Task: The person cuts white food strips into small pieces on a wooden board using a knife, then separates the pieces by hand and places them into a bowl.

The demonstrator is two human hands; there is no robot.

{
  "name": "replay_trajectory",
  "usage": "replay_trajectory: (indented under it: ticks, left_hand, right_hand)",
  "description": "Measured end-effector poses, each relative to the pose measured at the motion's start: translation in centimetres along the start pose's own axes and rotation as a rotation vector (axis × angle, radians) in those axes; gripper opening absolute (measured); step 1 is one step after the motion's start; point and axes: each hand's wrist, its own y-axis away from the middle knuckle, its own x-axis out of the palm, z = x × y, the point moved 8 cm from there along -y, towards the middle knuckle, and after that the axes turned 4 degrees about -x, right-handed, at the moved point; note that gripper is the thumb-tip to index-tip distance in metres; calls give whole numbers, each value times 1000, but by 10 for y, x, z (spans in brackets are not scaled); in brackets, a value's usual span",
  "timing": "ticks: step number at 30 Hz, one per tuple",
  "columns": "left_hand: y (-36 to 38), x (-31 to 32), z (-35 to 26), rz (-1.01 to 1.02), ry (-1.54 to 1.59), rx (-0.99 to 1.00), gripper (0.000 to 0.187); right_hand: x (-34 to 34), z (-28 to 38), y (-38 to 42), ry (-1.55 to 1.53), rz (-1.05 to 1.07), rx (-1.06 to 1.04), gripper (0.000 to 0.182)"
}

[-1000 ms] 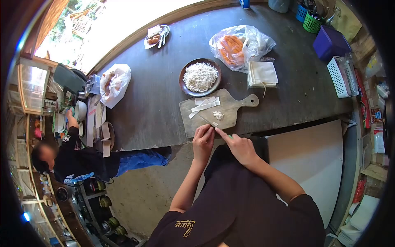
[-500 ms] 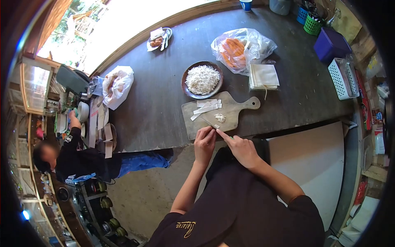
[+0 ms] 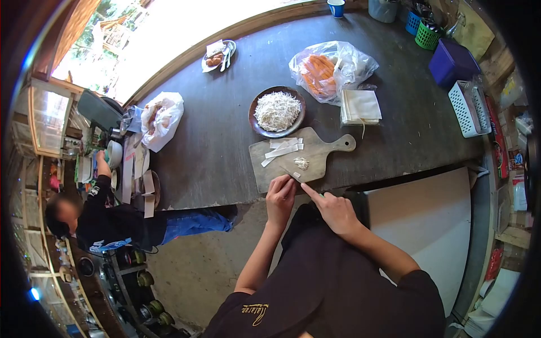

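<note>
One pale piece [image 3: 297,175] sits on the chopping board [image 3: 315,159] near the bench's [image 3: 208,169] front edge, apparently steadied by the left hand [image 3: 280,194] for the knife [image 3: 288,170] the right hand [image 3: 338,213] grips.

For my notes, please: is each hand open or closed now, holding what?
Left hand: fingers curled at the cutting board; any hold cannot be told.
Right hand: closed on a knife.

Gold script lettering reading roughly "Plataran" [image 3: 255,311] on the wearer's dark shirt [image 3: 338,281], smaller line beside it too small to read, blue-and-white print [image 3: 110,245] on another person's black top [image 3: 121,222] illegible
</note>
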Motion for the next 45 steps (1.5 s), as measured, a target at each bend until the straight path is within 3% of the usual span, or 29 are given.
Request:
replay_trajectory:
  ticks: [3,9,12,15,18,21,27,33,39,45]
  left_hand:
    - [-1,0,-1,-17,3,0,21]
    - [-2,-1,-2,2,4,-6,20]
    - [-2,-2,-2,1,1,1,20]
    - [-1,-2,-2,-14,15,0,20]
    - [0,-1,0,-11,7,-6,21]
    - [0,0,1,15,21,-24,21]
    - [2,-1,1,-4,25,-21,20]
    - [2,-1,2,-2,40,-18,20]
    - [2,-1,3,-21,23,4,20]
    - [1,-2,2,-14,28,-23,21]
  right_hand:
    - [1,-3,6,-3,45,20,83]
    - [14,-3,-18,-71,-128,-43,83]
    - [1,0,-3,-54,-36,-5,83]
    - [-1,-5,7,-68,-10,40,62]
    - [12,-3,-4,-40,-84,9,61]
    - [15,0,-18,-45,-129,-26,81]
    - [-4,-1,6,-26,61,32,75]
    - [12,-2,-20,-85,-141,-33,73]
    - [-2,-2,3,-45,7,24,67]
    - [15,-4,-22,-151,-128,-32,63]
